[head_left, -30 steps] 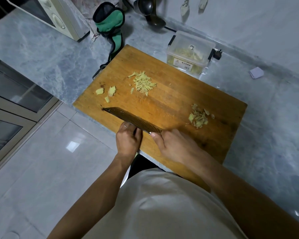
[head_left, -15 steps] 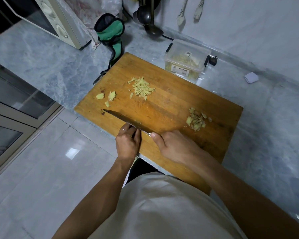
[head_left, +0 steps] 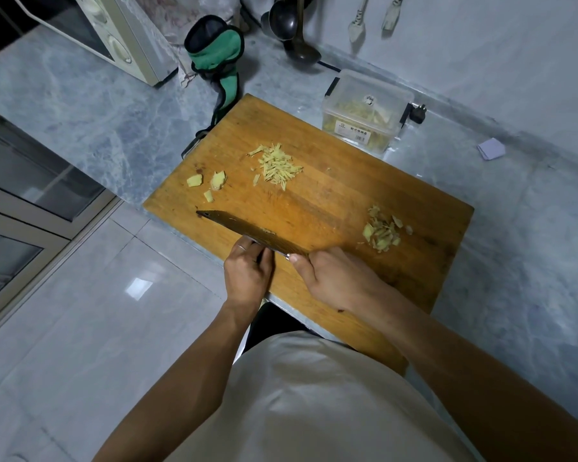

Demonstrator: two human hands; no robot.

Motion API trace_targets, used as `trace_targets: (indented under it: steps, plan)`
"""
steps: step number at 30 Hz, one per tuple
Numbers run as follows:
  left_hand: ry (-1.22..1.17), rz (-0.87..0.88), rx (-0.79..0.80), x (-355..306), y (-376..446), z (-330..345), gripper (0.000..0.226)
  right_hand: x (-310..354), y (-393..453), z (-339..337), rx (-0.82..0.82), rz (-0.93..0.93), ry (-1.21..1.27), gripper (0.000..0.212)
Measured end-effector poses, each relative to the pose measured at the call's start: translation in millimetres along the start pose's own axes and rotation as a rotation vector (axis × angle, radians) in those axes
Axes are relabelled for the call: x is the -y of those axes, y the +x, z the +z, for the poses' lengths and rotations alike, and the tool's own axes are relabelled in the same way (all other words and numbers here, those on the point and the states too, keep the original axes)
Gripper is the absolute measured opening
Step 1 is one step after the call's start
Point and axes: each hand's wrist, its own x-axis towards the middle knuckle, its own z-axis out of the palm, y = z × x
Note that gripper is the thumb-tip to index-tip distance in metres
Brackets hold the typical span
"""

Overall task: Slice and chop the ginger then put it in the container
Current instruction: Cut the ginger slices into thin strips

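Head view: right hand (head_left: 339,278) gripping cleaver (head_left: 247,228) handle, left hand (head_left: 247,275) curled against blade; ginger strips (head_left: 277,166) beyond blade on cutting board (head_left: 331,195), scraps (head_left: 382,230) just right, container (head_left: 364,111) on table (head_left: 80,105) past board

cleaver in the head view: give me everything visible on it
The cleaver has a broad, dark, rectangular blade with pale ginger bits stuck near its spine. It is tilted over the near-left part of the wooden cutting board. The right hand grips its hidden handle, thumb at the blade's base; the left hand touches the blade's near side.
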Motion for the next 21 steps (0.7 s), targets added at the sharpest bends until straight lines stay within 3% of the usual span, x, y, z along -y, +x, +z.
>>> trace_targets:
  steps: [5, 21]
  plan:
    - [-0.012, -0.023, 0.006, -3.3, -0.4, -0.8, 0.005, -2.2, 1.0, 3.7, -0.003, 0.005, 0.038, 0.058]
    - [-0.019, -0.002, -0.064, -7.1, 1.5, 0.0, 0.012, -2.5, 1.6, -6.5, 0.020, -0.003, 0.095, 0.063]
